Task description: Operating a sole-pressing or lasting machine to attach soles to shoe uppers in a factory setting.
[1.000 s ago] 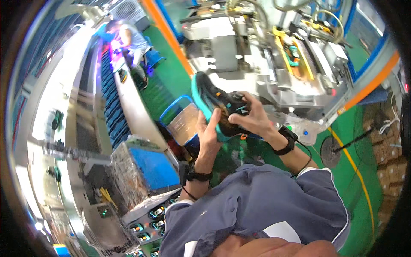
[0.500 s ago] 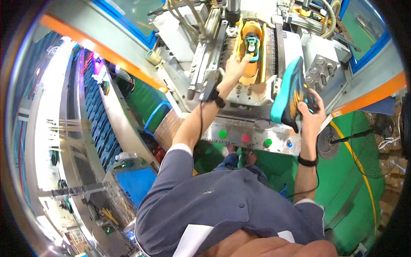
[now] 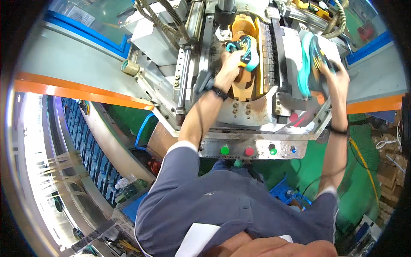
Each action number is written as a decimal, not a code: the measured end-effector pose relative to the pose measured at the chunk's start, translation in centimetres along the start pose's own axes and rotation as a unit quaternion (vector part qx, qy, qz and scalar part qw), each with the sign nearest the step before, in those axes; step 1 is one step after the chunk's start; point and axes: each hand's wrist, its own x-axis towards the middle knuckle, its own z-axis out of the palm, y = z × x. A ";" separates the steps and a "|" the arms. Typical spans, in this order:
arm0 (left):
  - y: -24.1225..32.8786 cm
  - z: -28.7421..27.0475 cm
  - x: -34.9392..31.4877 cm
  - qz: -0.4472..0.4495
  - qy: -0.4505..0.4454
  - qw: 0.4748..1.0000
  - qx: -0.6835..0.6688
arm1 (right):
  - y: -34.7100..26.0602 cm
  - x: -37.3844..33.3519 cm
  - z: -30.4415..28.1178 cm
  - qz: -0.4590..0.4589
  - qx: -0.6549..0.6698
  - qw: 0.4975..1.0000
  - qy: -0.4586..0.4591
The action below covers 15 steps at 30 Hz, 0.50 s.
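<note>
A black sneaker with a turquoise sole (image 3: 253, 55) is in my left hand (image 3: 231, 65), the fingers wrapped round it. It sits tilted onto its side over the yellow shoe-shaped cradle (image 3: 243, 91) of the machine; whether it touches the cradle cannot be seen. My right hand (image 3: 338, 80) grips a second sneaker (image 3: 305, 64), black with orange marks and a turquoise sole. This one stands toe up above the white plate at the machine's right, blurred by motion.
A panel with several coloured buttons (image 3: 249, 151) runs along the machine's front edge. Metal rails and hoses (image 3: 172, 17) flank the cradle. Orange-edged frame bars (image 3: 81, 96) stand at both sides. A conveyor (image 3: 92, 139) lies to the left, and a blue stool-like object (image 3: 286, 190) lies below.
My left hand has taken hold of the sneaker in the cradle and tipped it sideways. My right hand has carried its sneaker right and farther forward. The view has shifted.
</note>
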 end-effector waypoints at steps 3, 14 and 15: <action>1.1 -4.5 -7.5 -0.040 -0.117 0.984 -0.129 | -0.9 7.5 8.0 -0.041 -0.075 0.991 -0.106; 3.4 -22.7 -34.5 0.048 0.139 0.980 -0.135 | -0.9 3.5 31.2 -0.192 -0.266 0.936 -0.129; 3.0 -23.3 -36.1 0.068 0.167 0.973 -0.144 | -0.1 3.5 32.6 -0.154 -0.309 0.932 -0.108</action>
